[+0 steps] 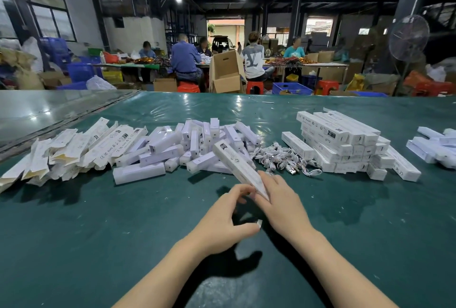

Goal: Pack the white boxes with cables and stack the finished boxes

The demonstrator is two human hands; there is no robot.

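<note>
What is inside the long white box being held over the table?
Nothing inside shows: only the printed outer face of the white box is visible. The left hand and right hand cover its near end, so its contents cannot be told.

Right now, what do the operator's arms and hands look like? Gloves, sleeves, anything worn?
Left hand and right hand: bare, no gloves. Left forearm and right forearm: bare down to the frame edge, no sleeve in view. No watch, bracelet or ring shows.
</note>
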